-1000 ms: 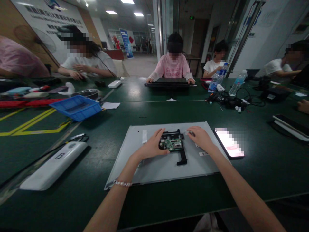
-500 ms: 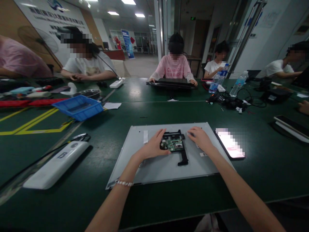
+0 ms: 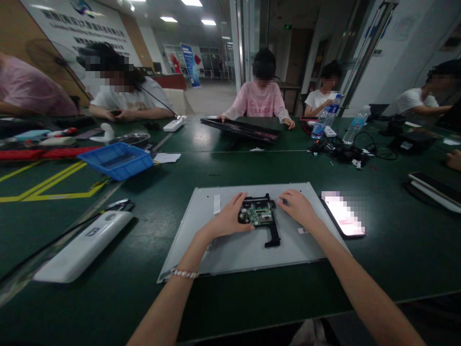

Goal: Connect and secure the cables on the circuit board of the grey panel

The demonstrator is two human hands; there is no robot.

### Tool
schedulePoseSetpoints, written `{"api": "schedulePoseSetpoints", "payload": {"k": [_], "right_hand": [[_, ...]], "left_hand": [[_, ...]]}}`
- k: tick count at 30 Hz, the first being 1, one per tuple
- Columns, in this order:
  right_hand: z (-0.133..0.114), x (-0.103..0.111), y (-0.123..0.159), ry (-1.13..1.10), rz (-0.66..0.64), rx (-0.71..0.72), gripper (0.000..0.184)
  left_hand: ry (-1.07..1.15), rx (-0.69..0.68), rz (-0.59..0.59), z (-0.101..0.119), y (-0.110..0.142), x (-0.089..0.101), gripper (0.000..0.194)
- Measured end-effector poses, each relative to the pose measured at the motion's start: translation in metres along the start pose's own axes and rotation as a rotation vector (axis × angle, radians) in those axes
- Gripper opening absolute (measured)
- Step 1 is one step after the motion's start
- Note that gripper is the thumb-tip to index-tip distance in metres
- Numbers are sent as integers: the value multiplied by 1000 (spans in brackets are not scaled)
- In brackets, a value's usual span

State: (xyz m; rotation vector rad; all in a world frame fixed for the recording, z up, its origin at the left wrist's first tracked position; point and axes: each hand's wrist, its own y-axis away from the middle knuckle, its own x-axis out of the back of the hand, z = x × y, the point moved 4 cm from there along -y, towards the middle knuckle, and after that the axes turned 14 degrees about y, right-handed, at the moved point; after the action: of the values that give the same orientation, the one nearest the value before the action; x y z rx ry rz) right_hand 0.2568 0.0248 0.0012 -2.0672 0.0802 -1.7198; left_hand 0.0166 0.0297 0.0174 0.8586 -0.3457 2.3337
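Note:
A flat grey-white panel lies before me on the green table. On it sits a black plastic bracket carrying a green circuit board. My left hand holds the bracket from its left side, fingers at the top edge and thumb along the bottom edge. Just right of the bracket, my right hand is closed in a pinch. A small dark bit shows at its fingertips, too small to name.
A lit phone lies right of the panel. To the left are a white power bank with a cable and a blue tray. Across the table a person handles a black monitor. Water bottles and tangled cables stand at right.
My right hand has shifted slightly left, toward the bracket. My left hand stays put. The person opposite has swung the black monitor to the left and taken one hand off it.

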Motion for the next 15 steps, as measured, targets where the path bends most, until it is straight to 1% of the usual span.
{"api": "schedulePoseSetpoints", "payload": {"k": [8,15], "right_hand": [[5,-5,0,-33,-34,-11,17],[5,-5,0,-48,-6,-13,18]], "left_hand": [[0,14,-7,-2,0,0,106],[-1,16,-16,-4,1,0,104]]}}
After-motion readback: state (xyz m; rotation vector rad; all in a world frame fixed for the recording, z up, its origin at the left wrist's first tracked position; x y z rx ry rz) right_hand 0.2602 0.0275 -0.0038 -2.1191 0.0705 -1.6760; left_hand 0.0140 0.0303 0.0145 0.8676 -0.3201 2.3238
